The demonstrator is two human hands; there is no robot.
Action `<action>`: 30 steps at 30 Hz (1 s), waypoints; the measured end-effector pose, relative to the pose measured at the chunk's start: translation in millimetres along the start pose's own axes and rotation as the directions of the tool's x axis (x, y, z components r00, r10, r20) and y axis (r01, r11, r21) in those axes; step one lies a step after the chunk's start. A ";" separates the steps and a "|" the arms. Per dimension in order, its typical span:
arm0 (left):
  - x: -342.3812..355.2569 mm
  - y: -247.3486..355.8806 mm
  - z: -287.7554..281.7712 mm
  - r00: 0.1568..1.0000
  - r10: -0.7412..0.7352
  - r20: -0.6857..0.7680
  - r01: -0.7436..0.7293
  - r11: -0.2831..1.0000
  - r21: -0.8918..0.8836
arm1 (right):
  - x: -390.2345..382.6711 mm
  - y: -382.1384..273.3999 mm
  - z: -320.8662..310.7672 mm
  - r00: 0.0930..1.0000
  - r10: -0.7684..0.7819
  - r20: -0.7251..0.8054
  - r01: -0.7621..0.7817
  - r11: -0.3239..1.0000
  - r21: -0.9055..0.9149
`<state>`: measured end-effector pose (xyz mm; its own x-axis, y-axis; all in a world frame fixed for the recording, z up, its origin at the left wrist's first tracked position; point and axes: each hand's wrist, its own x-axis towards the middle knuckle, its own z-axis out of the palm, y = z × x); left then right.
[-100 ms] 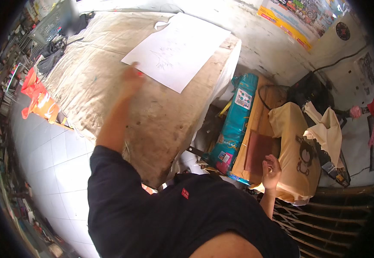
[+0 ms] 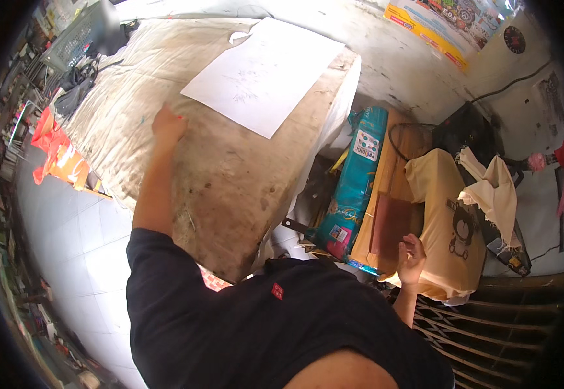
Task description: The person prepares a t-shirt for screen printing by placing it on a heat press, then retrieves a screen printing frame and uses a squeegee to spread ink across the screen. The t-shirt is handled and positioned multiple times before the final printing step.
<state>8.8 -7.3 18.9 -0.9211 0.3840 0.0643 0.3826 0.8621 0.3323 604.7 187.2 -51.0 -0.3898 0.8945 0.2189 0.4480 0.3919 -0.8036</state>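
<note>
A white sheet of paper with a faint pencil-like drawing lies on the cloth-covered table. Left of the paper's near-left corner, my left hand is over the cloth, apart from the sheet. Its fingers look closed, with a small bright red thing showing at them; what it is I cannot make out. My right hand hangs at the right, fingers loosely curled and apart, with nothing visible in it. Beside it are a brown flat panel and a yellow cloth with a printed cartoon figure.
A teal plastic-wrapped roll and a long cardboard box stand right of the table. A grey basket, black straps and an orange-red bag are at the left. A metal lattice gate is at lower right.
My left hand has moved left, away from the paper's near edge and onto the bare cloth. The right hand stays about where it was.
</note>
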 end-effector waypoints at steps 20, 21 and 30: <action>-1.7 123.9 3.9 0.705 0.205 -0.679 -0.586 0.708 -0.395 | -20.5 4.2 -44.0 0.998 -0.011 -0.065 0.010 1.000 -0.001; -5.0 127.4 -21.9 0.613 0.167 -0.772 -0.640 0.677 -0.362 | -19.4 3.6 -46.1 0.998 -0.004 -0.066 0.005 1.000 0.013; -110.7 96.5 -181.9 0.680 -0.090 -0.728 -0.731 -0.004 -0.682 | 42.0 0.1 -32.2 0.994 -0.067 0.090 0.030 0.932 0.360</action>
<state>134.6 -26.7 215.0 -0.7130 -0.0570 0.6989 0.6228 -0.5095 0.5938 614.3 231.7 -24.1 -0.4895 0.8435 0.2213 0.1162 0.3146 -0.9421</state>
